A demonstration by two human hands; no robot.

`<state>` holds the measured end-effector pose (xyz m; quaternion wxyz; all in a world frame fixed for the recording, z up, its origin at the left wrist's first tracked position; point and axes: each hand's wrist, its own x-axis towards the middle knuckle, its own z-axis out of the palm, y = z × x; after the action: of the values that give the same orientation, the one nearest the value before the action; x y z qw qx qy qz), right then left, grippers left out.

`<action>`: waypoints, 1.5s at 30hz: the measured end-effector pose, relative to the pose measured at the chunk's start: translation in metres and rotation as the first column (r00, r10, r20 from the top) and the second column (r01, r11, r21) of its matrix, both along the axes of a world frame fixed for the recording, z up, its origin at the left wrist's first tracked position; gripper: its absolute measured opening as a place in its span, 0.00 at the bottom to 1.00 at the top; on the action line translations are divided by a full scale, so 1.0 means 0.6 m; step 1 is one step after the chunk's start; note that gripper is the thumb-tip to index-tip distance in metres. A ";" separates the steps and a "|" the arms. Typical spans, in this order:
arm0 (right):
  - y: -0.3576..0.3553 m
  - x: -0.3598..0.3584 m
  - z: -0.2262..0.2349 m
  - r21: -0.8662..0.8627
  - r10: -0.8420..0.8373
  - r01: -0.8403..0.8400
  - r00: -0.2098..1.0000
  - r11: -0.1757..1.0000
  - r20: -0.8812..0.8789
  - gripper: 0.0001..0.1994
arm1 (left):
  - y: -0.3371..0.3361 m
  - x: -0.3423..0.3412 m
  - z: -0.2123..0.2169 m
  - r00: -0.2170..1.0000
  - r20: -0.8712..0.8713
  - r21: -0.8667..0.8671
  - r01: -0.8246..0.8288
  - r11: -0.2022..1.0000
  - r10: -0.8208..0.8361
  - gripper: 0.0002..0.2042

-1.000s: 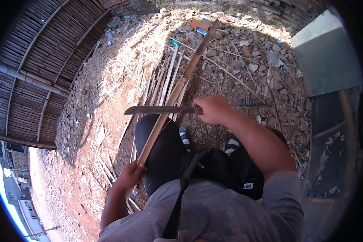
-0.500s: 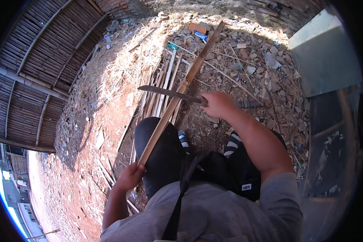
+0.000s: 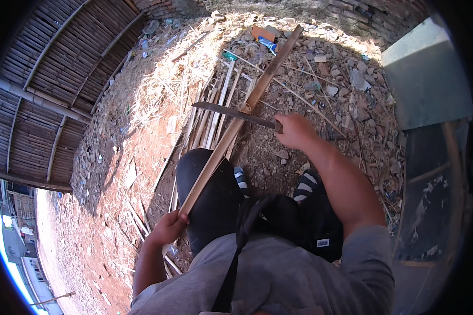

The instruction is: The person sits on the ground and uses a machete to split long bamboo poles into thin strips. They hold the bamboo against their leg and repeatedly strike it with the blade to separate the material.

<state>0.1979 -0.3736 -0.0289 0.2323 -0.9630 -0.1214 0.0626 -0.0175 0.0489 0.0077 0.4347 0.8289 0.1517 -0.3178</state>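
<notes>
A long split bamboo strip (image 3: 213, 164) slants from my left hand across my left knee to the rubble ahead. Its near end is gripped by my left hand (image 3: 169, 228), fingers wrapped round it. My right hand (image 3: 295, 131) is closed on the handle of a machete (image 3: 231, 112). The dark blade lies crosswise over the strip, pointing left, about midway along it, where a small curl of shaving shows. Below the blade the strip looks pale and freshly cut; beyond it the surface is browner.
Several thin bamboo strips (image 3: 214, 113) lie in a bundle on the ground beyond my left knee. Stones and litter (image 3: 347, 100) cover the ground ahead and right. A woven bamboo wall (image 3: 42, 68) stands left, a grey-green panel (image 3: 428, 79) right, and a brick wall (image 3: 352, 11) at the back.
The machete and my right hand have moved slightly to the right, the blade still across the strip. The strip's far end has also shifted a little right. My left hand keeps its grip.
</notes>
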 end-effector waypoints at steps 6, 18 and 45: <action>0.026 -0.019 0.015 -0.077 0.268 -0.260 0.955 0.963 0.124 0.12 | 0.001 0.006 0.005 0.999 -0.045 -0.041 -0.002 0.999 0.001 0.17; 0.004 0.001 0.010 -0.030 -0.072 0.069 0.991 0.997 -0.113 0.12 | -0.024 0.006 0.023 0.996 0.033 0.122 0.073 0.990 -0.077 0.17; -0.020 0.020 -0.060 0.203 -0.017 0.061 0.977 0.977 -0.212 0.20 | -0.038 0.021 0.017 1.000 -0.026 -0.015 0.002 1.000 -0.002 0.16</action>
<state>0.2099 -0.3855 -0.0646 0.3445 -0.9236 -0.0832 0.1459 -0.0047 0.0264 0.0181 0.4385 0.8216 0.1542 -0.3299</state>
